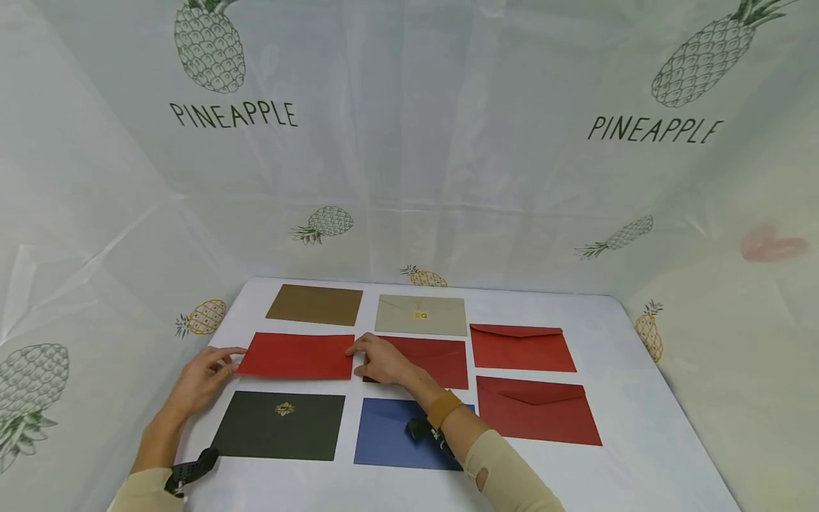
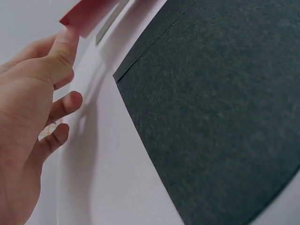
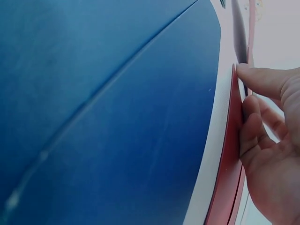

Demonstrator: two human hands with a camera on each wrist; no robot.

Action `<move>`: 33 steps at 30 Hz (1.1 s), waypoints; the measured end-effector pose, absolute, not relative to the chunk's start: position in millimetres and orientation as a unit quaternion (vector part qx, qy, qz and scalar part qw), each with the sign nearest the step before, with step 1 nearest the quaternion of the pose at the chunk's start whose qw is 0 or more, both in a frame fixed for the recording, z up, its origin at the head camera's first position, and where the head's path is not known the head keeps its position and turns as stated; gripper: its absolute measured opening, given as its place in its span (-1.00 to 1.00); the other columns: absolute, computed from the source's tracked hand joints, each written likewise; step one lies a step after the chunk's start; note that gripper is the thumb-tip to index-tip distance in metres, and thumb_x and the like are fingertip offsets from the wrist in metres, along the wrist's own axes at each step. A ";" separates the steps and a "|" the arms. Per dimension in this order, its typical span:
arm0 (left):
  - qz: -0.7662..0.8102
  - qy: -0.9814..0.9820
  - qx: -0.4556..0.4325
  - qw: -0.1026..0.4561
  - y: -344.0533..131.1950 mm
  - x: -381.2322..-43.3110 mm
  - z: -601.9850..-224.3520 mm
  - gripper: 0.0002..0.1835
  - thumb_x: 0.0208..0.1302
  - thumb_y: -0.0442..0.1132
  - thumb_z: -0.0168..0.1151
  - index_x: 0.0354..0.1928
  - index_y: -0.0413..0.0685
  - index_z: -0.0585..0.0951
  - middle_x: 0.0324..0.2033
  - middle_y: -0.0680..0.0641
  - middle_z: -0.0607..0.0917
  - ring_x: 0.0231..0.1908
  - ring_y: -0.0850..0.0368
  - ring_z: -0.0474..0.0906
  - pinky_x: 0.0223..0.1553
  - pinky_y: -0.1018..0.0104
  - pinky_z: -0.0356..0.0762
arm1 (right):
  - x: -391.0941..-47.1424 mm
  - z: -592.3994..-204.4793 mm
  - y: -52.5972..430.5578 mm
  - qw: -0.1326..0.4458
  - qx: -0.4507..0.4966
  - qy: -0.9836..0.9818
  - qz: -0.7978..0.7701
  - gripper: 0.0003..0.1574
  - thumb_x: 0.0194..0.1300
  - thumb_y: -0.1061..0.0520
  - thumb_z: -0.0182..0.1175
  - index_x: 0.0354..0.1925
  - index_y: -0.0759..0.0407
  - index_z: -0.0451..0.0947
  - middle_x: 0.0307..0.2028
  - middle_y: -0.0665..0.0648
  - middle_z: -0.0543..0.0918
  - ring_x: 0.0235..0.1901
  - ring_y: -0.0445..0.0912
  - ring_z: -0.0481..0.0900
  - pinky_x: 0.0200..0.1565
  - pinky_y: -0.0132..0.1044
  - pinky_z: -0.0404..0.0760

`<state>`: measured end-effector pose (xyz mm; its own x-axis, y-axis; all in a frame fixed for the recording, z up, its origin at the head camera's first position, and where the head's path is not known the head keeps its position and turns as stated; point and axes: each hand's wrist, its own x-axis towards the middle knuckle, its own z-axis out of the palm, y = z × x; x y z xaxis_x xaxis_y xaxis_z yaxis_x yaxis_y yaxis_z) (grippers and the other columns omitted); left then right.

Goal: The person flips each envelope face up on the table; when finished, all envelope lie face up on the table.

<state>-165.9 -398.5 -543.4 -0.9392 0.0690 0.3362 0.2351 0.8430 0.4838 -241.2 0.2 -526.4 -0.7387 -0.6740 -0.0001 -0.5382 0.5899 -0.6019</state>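
Observation:
A bright red envelope [image 1: 297, 355] lies in the left of the middle row, its plain side facing up. Its left edge is pinched between the thumb and fingers of my left hand [image 1: 201, 377]; in the left wrist view a raised red corner [image 2: 86, 16] shows at the thumb tip. My right hand [image 1: 387, 361] grips the opposite edge with thumb and fingers. Under that hand lies a darker red envelope [image 1: 438, 361], partly covered by it. A dark green envelope [image 1: 278, 427] with a gold emblem is nearest below the left hand, and a blue envelope [image 1: 387, 434] sits beneath the right forearm.
At the back of the white table [image 1: 589, 313] lie a brown envelope [image 1: 313, 304] and a light grey envelope [image 1: 441, 316] with a gold mark. Two red envelopes, an upper one [image 1: 521, 352] and a lower one [image 1: 537, 412], lie on the right. A pineapple-print sheet [image 1: 409, 142] surrounds the table.

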 end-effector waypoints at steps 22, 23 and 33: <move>-0.273 -0.948 -0.041 0.155 -394.9 -166.8 -533.7 -0.70 0.32 -0.42 0.28 0.04 0.03 0.66 -0.33 -0.02 0.57 -0.36 0.14 0.52 -0.37 0.33 0.46 | -244.9 -532.7 5.9 0.092 -0.349 0.852 -0.380 -0.67 0.41 -0.10 0.25 0.08 -0.10 0.70 -0.01 -0.15 0.65 -0.26 -0.31 0.55 -0.14 -0.46 0.54; -0.276 -0.948 -0.036 0.155 -394.6 -166.4 -533.2 -0.71 0.34 -0.41 0.27 0.05 0.03 0.67 -0.32 -0.04 0.58 -0.35 0.14 0.53 -0.37 0.34 0.46 | -244.6 -532.8 5.7 0.091 -0.346 0.851 -0.385 -0.67 0.41 -0.11 0.25 0.07 -0.11 0.70 -0.01 -0.16 0.66 -0.26 -0.31 0.56 -0.14 -0.46 0.55; -0.287 -0.943 -0.009 0.167 -392.3 -165.3 -526.8 -0.79 0.49 -0.14 0.18 0.01 -0.01 0.69 -0.24 -0.10 0.71 -0.37 0.40 0.46 -0.39 0.37 0.46 | -242.0 -528.8 2.6 0.090 -0.311 0.850 -0.415 -0.69 0.42 -0.18 0.22 0.05 -0.24 0.71 0.00 -0.21 0.68 -0.31 -0.30 0.58 -0.24 -0.41 0.57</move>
<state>-165.3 -392.3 -526.8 -0.9441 -0.0782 0.3204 0.1134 0.8353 0.5380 -242.0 2.6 -528.8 -0.7904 -0.6036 0.1046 -0.4535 0.4616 -0.7624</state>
